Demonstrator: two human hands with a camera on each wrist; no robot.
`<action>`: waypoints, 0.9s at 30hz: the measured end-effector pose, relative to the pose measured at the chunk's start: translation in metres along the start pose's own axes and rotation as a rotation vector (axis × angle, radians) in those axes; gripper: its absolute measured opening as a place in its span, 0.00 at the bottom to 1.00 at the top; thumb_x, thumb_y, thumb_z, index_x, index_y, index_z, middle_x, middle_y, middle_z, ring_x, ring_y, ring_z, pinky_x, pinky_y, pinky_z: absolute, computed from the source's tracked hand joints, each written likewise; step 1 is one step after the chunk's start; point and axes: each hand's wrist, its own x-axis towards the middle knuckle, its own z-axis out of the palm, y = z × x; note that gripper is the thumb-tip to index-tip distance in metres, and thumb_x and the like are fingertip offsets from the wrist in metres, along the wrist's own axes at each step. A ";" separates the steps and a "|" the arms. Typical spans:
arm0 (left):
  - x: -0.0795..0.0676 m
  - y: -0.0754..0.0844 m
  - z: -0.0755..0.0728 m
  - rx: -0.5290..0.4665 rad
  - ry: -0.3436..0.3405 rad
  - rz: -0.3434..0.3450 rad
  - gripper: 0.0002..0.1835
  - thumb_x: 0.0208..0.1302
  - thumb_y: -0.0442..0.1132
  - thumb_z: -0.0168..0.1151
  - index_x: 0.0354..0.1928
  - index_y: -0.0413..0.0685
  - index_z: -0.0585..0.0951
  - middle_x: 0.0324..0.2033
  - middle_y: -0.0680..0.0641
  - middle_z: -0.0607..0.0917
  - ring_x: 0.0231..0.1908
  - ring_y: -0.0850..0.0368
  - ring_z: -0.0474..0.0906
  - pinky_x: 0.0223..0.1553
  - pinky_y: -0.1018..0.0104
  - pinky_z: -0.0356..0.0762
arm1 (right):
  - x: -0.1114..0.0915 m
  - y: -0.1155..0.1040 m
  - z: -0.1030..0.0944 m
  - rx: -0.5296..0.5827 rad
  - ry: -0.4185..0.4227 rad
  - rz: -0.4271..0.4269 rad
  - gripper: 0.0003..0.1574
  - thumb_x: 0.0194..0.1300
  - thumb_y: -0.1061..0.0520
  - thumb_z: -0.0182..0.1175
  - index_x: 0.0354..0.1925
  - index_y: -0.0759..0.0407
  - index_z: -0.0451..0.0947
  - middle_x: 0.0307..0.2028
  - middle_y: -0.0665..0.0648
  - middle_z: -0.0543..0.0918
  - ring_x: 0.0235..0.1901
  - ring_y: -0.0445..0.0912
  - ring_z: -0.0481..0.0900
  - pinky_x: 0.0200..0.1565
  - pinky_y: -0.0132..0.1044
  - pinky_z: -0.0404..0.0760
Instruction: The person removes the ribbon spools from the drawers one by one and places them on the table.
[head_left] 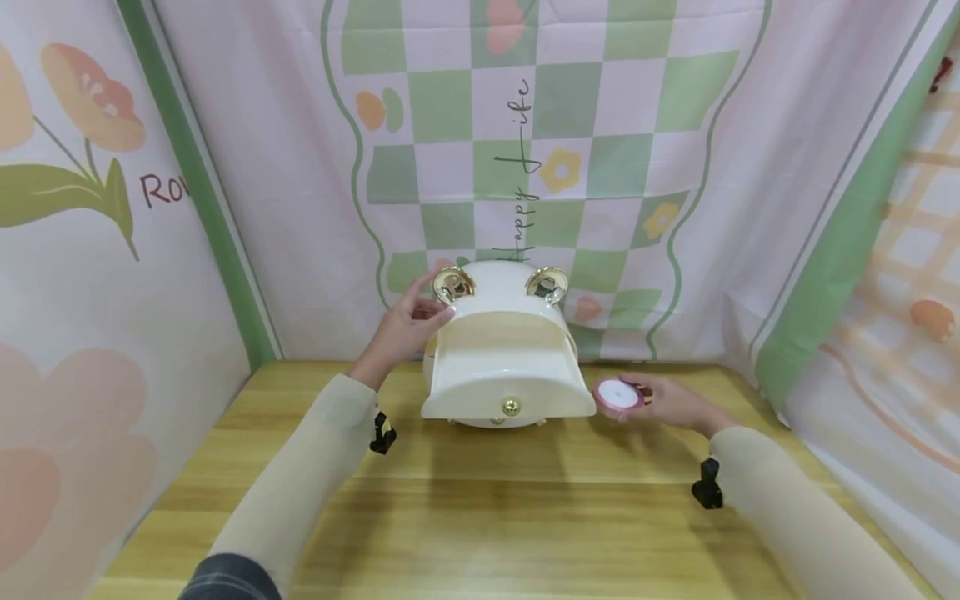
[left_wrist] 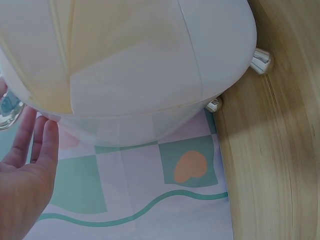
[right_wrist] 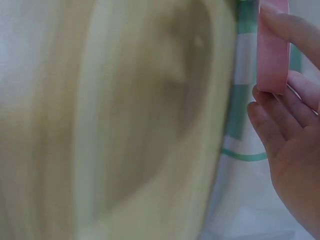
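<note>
A white drawer box (head_left: 498, 287) with two gold-ringed, eye-like ornaments on top stands at the back of the table. Its wide drawer (head_left: 510, 383), fitted with a gold ball knob, is pulled out towards me. My left hand (head_left: 408, 333) touches the upper left side of the box beside one gold ring; in the left wrist view its fingers (left_wrist: 49, 142) lie fairly straight against the shell. To the right of the drawer, my right hand (head_left: 667, 402) pinches a pink ribbon roll (head_left: 618, 395) with a white disc face. The right wrist view shows the roll's pink band (right_wrist: 273, 55) between thumb and fingers.
The box stands on small metallic feet (left_wrist: 261, 61) on a wooden table (head_left: 495, 517). A checked curtain (head_left: 502, 167) hangs right behind it, and patterned cloth (head_left: 75, 292) closes in the left and right sides.
</note>
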 end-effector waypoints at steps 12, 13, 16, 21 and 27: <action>-0.001 0.001 0.000 0.012 -0.004 0.000 0.37 0.69 0.55 0.63 0.69 0.99 0.55 0.52 0.49 0.80 0.54 0.50 0.76 0.56 0.50 0.76 | 0.000 0.031 0.025 -0.002 0.057 0.097 0.56 0.57 0.44 0.75 0.69 0.74 0.63 0.61 0.77 0.71 0.60 0.68 0.70 0.58 0.63 0.69; -0.002 0.001 0.000 0.014 -0.005 -0.001 0.36 0.69 0.55 0.63 0.69 0.99 0.55 0.53 0.49 0.80 0.54 0.50 0.76 0.56 0.50 0.76 | 0.001 0.032 0.026 -0.004 0.059 0.104 0.56 0.57 0.44 0.75 0.69 0.74 0.63 0.61 0.77 0.71 0.60 0.68 0.70 0.59 0.63 0.69; -0.002 0.002 0.000 0.014 -0.006 -0.005 0.36 0.69 0.55 0.63 0.69 0.99 0.55 0.53 0.49 0.80 0.54 0.50 0.76 0.56 0.50 0.76 | 0.002 0.036 0.029 -0.018 0.063 0.104 0.56 0.57 0.43 0.75 0.69 0.76 0.63 0.61 0.78 0.71 0.61 0.69 0.69 0.59 0.63 0.68; -0.004 0.007 0.000 0.008 -0.009 -0.010 0.36 0.70 0.54 0.63 0.70 0.97 0.56 0.53 0.48 0.80 0.54 0.49 0.76 0.56 0.50 0.76 | 0.003 0.035 0.032 -0.019 0.073 0.098 0.56 0.57 0.45 0.75 0.68 0.78 0.63 0.61 0.79 0.71 0.60 0.70 0.69 0.59 0.64 0.68; -0.001 0.002 0.000 0.010 -0.004 -0.008 0.36 0.69 0.55 0.63 0.69 0.99 0.56 0.53 0.49 0.80 0.54 0.51 0.76 0.56 0.51 0.76 | 0.002 0.031 0.034 0.008 0.070 0.107 0.55 0.57 0.48 0.75 0.67 0.80 0.61 0.60 0.80 0.71 0.59 0.70 0.70 0.59 0.64 0.68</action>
